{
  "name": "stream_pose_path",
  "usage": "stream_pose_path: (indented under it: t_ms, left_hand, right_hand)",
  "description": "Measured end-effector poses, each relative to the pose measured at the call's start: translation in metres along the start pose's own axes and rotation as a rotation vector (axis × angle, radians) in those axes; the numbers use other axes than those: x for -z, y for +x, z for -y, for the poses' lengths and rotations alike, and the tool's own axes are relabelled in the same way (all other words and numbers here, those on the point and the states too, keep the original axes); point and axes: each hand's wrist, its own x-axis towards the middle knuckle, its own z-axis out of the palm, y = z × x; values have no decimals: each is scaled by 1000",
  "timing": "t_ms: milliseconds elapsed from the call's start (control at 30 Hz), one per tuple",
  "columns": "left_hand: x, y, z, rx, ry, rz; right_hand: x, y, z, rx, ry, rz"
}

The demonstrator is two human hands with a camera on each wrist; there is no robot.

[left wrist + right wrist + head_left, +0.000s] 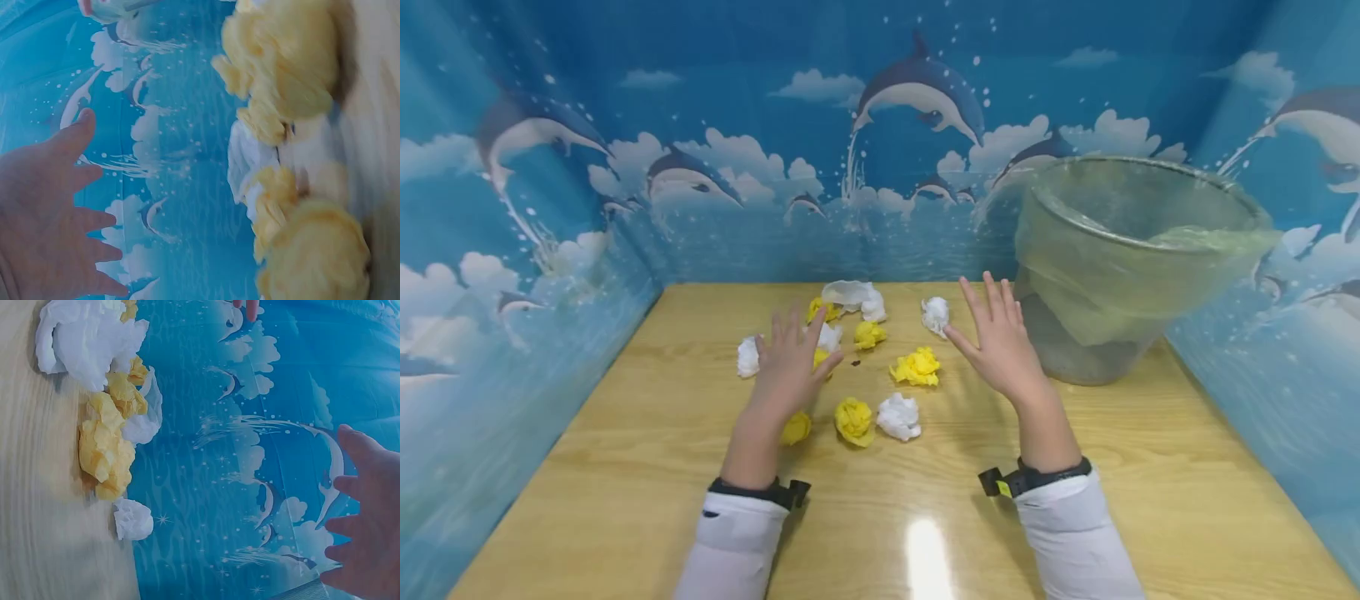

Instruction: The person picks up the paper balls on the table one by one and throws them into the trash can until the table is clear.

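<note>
Both hands hover over the table with fingers spread and nothing in them. In the head view the left hand [784, 367] overlaps several crumpled paper balls, partly hiding a white one [748, 357] and a yellow one [797, 428]. The right hand [1000, 337] is raised between a white paper ball [936, 317] and the bin [1075, 333]. Between the hands lie a yellow ball [916, 367], another yellow ball [854, 422] and a white ball [898, 417]. The left wrist view shows a large yellow paper ball [281, 59] close up.
A mesh waste bin with a pale translucent liner [1097, 292] stands at the back right of the wooden table [625, 467]. At the back lies white crumpled paper [872, 304] beside yellow paper [825, 310]. Blue dolphin-print curtains [737, 125] enclose the table's back and sides.
</note>
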Motion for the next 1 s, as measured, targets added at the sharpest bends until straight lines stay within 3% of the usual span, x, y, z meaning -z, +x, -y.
stream_pose_path:
  t_ms: [233,467,567,667,867,1000]
  left_hand:
    - [-3,-15,20,30,5,82]
    - [9,-18,38,14,30,133]
    - [13,-17,41,8,17,150]
    - [14,-18,42,18,-5,190]
    - [10,-26,42,56,-19,318]
    - [7,-29,45,79,-2,346]
  right_hand:
    - [24,-5,-3,18,11,-95]
    - [72,-5,-9,143,78,-340]
    - [91,-2,-12,152,70,-419]
    - [105,1,-19,110,71,-498]
    - [121,5,-40,-78,176,-627]
    - [126,5,-56,-185,197,-696]
